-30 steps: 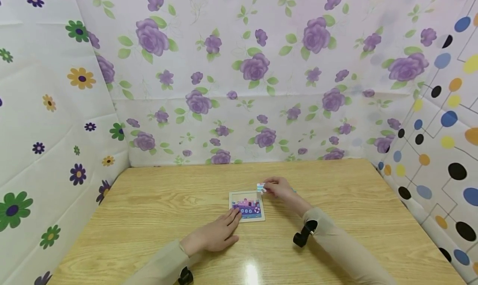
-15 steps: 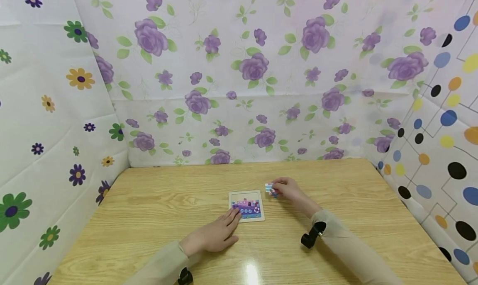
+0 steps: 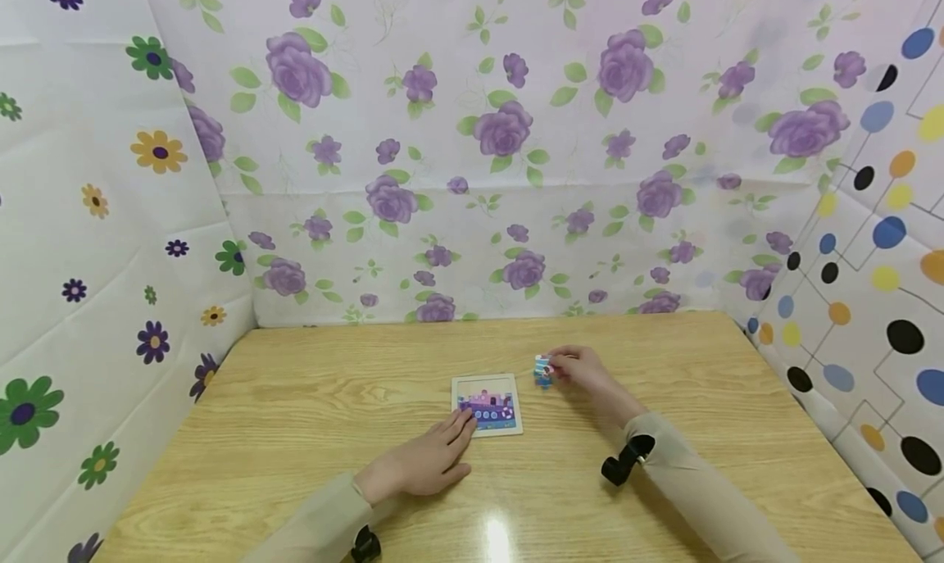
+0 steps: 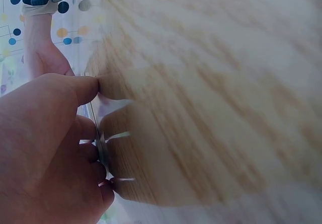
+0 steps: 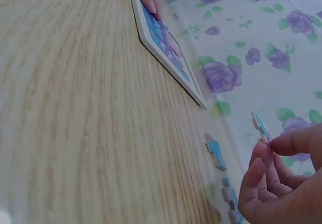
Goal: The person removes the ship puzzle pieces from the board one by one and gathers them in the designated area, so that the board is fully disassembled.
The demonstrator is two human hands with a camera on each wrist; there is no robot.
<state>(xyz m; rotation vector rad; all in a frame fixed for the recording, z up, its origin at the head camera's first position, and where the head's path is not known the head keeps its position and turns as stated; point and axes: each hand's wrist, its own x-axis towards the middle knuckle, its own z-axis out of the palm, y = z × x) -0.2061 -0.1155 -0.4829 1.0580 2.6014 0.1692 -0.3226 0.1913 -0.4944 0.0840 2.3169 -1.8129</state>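
A white-framed jigsaw puzzle (image 3: 487, 413) with a purple and pink ship picture lies on the table; its upper part shows a bare pale backing. My left hand (image 3: 426, 462) rests with extended fingers on the frame's lower left corner. To the right of the puzzle, my right hand (image 3: 590, 376) pinches a small puzzle piece (image 5: 261, 127) between thumb and fingertips, raised above the table. Below it in the right wrist view lies a loose blue puzzle piece (image 5: 216, 153). More loose pieces (image 5: 229, 196) are partly hidden behind the right hand's fingers.
The wooden table (image 3: 332, 399) reaches back to a curtain with purple roses (image 3: 501, 137). Patterned sheets hang at the left (image 3: 88, 219) and right (image 3: 870, 243). A black wrist camera (image 3: 627, 460) sits on the right sleeve.
My right hand has moved right, away from the puzzle's upper right corner, carrying the puzzle piece, which has turned in its fingers. My left hand has stayed on the frame.
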